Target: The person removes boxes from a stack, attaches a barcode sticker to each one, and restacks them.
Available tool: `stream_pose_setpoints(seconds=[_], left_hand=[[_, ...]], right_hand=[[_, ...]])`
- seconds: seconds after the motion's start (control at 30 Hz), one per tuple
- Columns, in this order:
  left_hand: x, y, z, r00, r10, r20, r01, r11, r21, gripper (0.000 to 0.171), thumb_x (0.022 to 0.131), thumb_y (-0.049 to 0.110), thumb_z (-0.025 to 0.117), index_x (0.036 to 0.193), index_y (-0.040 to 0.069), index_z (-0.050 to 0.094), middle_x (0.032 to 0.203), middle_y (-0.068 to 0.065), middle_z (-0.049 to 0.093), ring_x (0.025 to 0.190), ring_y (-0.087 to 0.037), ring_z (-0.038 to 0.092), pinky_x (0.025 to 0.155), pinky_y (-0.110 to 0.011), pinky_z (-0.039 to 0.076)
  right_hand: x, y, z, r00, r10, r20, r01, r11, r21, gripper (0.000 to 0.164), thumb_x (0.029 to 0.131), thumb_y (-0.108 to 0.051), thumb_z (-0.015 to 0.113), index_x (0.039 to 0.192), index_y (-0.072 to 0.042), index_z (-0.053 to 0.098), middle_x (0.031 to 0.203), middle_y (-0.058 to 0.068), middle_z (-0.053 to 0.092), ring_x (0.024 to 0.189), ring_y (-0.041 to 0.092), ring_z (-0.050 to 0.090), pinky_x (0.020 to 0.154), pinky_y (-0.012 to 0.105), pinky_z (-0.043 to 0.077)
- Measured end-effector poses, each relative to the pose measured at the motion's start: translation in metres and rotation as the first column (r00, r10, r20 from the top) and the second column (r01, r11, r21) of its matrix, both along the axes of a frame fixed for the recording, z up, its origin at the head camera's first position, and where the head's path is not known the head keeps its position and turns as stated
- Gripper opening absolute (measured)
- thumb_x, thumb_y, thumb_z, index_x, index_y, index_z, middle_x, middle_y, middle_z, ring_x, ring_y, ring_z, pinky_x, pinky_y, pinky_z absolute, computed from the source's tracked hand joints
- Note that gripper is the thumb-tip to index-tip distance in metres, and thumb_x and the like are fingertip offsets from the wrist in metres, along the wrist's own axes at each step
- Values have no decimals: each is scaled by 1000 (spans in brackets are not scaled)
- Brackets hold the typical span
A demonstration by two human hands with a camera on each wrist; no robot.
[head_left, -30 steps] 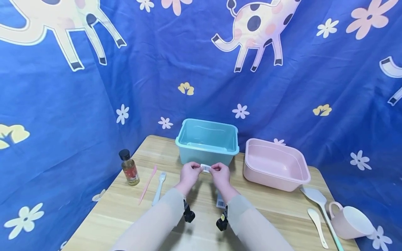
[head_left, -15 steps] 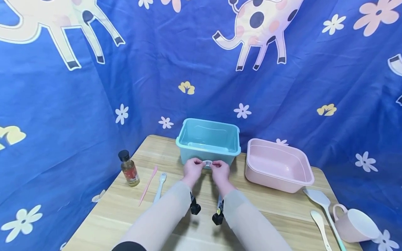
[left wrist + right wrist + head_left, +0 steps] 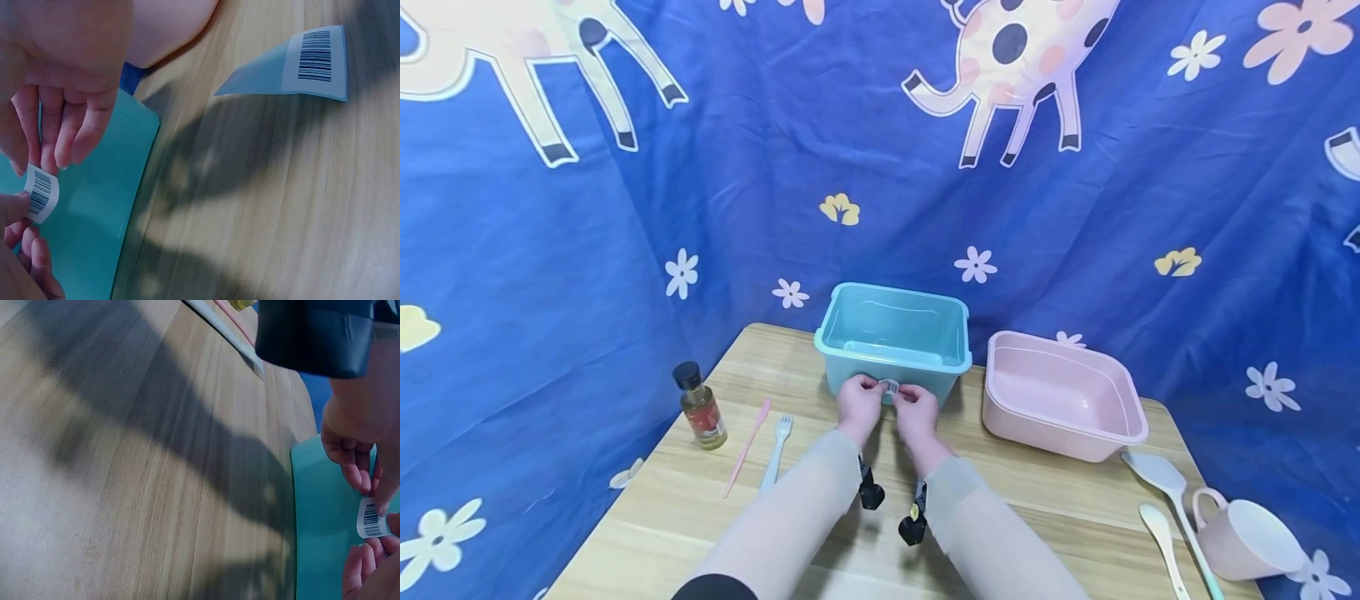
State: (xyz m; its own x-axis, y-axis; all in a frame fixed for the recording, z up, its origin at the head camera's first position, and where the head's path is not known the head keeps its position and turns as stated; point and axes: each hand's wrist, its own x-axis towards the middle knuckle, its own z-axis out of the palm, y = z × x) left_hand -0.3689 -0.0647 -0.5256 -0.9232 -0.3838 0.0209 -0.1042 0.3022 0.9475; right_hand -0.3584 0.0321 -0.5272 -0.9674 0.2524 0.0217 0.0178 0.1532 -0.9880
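A small white barcode sticker (image 3: 890, 386) is pinched at its ends between my two hands, right at the front wall of a teal bin (image 3: 842, 369). My left hand (image 3: 859, 407) grips one end and my right hand (image 3: 917, 412) the other. Seen from the left wrist, the sticker (image 3: 41, 192) curves slightly and its bars face outward, with the teal wall close behind. The right wrist view shows the thumbs over the sticker (image 3: 369, 519). A bluish backing sheet (image 3: 257, 70) with another barcode lies on the table, curling up at one end.
A pink bin (image 3: 1060, 400) stands right of the teal one. A sauce bottle (image 3: 703, 412), a pink plastic knife (image 3: 747, 450) and a pale blue fork (image 3: 777, 450) lie left. On the right are a spatula (image 3: 1157, 471), a spoon (image 3: 1161, 533) and a tipped mug (image 3: 1247, 537).
Both hands have moved forward with the sticker, from just in front of the teal bin to right at its front wall. The bins have stayed in place.
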Motion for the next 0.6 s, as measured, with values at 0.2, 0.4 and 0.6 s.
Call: stream_pose_setpoints(seconds=[0.2,0.4,0.6], left_hand=[[-2,1,-3,1000,7,19,-7,1000,-22,17,87,20,76,81,6,68,79,-5,64,79,-26,59,75,-40,48],[-5,0,-5,999,1,33,-1,1000,-12,17,87,21,75,83,6,68,81,-6,65,81,-27,60,76,-41,48],[-6,1,-5,999,-1,38,1,1000,-14,17,88,21,74,83,6,68,82,-6,66,83,-28,61,78,-41,48]], right_hand=[[1,0,0,1000,0,-12,1,1000,10,15,86,6,68,101,9,70,89,14,69,87,26,62,76,35,53],[0,1,-2,1000,-1,-10,1,1000,16,16,86,5,69,102,9,70,91,15,69,89,27,63,80,39,53],[-1,2,-3,1000,-4,-15,4,1000,10,17,86,6,68,103,11,68,91,16,69,87,26,64,80,38,53]])
